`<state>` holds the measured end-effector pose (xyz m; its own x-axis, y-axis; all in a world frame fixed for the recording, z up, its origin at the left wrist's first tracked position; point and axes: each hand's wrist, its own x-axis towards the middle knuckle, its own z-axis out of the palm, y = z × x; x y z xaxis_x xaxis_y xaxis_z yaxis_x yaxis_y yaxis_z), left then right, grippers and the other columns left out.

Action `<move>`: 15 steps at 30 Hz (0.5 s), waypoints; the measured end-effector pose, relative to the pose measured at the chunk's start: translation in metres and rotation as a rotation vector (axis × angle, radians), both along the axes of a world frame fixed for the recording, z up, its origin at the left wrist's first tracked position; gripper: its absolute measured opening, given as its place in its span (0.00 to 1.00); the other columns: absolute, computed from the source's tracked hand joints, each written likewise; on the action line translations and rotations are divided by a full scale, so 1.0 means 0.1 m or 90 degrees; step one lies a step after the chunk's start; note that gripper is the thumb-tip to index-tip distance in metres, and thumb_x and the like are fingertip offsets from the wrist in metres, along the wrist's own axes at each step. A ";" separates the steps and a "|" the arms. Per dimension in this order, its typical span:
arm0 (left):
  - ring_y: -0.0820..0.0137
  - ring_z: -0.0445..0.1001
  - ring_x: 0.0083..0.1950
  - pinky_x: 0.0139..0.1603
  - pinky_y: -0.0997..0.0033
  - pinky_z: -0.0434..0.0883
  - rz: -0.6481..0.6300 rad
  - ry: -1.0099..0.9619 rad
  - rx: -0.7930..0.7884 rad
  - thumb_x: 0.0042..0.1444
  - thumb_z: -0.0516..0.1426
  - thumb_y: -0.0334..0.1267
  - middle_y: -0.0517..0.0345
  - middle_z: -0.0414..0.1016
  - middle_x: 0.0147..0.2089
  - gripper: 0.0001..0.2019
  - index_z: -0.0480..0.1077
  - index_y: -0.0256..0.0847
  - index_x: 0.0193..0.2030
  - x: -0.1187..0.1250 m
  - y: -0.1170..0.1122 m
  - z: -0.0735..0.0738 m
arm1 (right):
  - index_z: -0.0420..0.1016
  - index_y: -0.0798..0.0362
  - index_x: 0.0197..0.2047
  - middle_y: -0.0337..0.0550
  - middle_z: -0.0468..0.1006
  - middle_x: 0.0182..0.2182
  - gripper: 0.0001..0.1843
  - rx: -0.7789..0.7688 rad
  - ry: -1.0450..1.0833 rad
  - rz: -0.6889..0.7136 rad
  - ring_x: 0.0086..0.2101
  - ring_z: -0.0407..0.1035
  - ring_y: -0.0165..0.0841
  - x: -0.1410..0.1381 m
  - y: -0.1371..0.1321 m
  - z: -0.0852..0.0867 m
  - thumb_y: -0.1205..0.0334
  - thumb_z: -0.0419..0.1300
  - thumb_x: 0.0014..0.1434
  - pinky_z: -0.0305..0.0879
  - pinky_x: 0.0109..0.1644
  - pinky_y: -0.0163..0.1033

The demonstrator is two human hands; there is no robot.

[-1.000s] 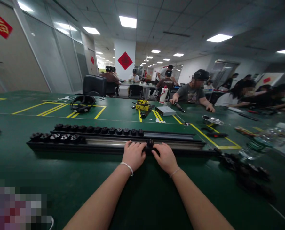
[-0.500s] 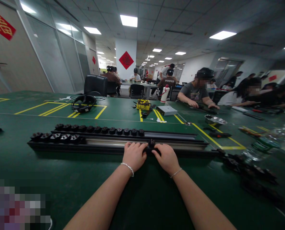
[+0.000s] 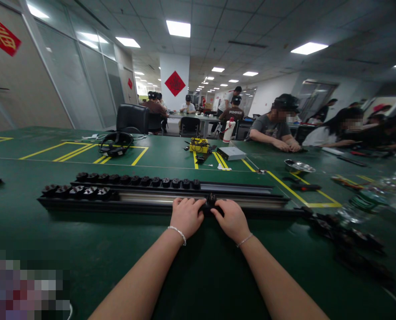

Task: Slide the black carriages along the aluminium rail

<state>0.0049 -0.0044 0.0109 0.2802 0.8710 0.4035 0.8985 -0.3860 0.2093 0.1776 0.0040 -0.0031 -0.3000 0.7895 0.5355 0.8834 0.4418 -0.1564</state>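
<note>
Green tabletop (image 3: 118, 258): spreads beneath both forearms.
Wrists: a silvery bracelet (image 3: 177, 234) circles one, a thinner chain (image 3: 243, 240) the other.
Left hand (image 3: 187, 218): rests at the near side of the rail, fingers bent and close together, tips beside a small black piece.
Right hand (image 3: 231, 218): mirrors it from the other side, fingers curled; how firmly either hand grips cannot be told, the contact being partly hidden.
Small black piece (image 3: 212, 198): sits upright at the front rail, between the two sets of fingertips, right of the rail's middle.
Dark parts (image 3: 331, 231): lie in a blurred heap at right, near a clear bottle (image 3: 364, 204).
Front rail (image 3: 151, 198): carries a cluster of black units (image 3: 77, 191) at its left end.
Rear rail (image 3: 233, 189): runs just behind, with a longer row of similar units (image 3: 136, 180).
Mid-table: a metal bowl (image 3: 299, 167), a black headset (image 3: 115, 144), a yellow box (image 3: 198, 146) and a pale box (image 3: 230, 153).
Far edge: a co-worker in grey (image 3: 269, 126) leans on the table, hands together.
Background: a red diamond sign (image 3: 175, 83) marks a pillar above seated people.
</note>
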 end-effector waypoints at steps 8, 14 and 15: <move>0.65 0.67 0.44 0.50 0.56 0.53 0.004 0.004 0.001 0.53 0.49 0.39 0.58 0.73 0.41 0.17 0.65 0.53 0.50 0.00 0.01 -0.02 | 0.68 0.51 0.33 0.42 0.75 0.31 0.09 0.006 -0.001 -0.002 0.35 0.66 0.33 -0.01 -0.02 0.03 0.56 0.51 0.57 0.55 0.48 0.40; 0.64 0.67 0.44 0.50 0.55 0.53 0.001 0.011 0.004 0.54 0.49 0.39 0.58 0.73 0.41 0.17 0.65 0.54 0.51 0.00 0.01 -0.02 | 0.69 0.52 0.33 0.43 0.75 0.30 0.10 0.018 -0.005 -0.016 0.34 0.66 0.34 0.00 -0.01 0.02 0.55 0.52 0.57 0.56 0.45 0.40; 0.64 0.67 0.44 0.50 0.55 0.53 0.002 0.013 0.000 0.54 0.49 0.40 0.58 0.73 0.41 0.17 0.65 0.54 0.51 0.00 0.00 -0.02 | 0.69 0.52 0.33 0.42 0.75 0.30 0.11 0.019 -0.006 -0.019 0.34 0.66 0.34 0.01 -0.01 0.02 0.54 0.52 0.56 0.55 0.45 0.40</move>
<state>0.0048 -0.0040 0.0094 0.2859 0.8717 0.3980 0.9035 -0.3836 0.1910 0.1783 0.0030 -0.0012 -0.2820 0.7821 0.5557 0.8973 0.4200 -0.1357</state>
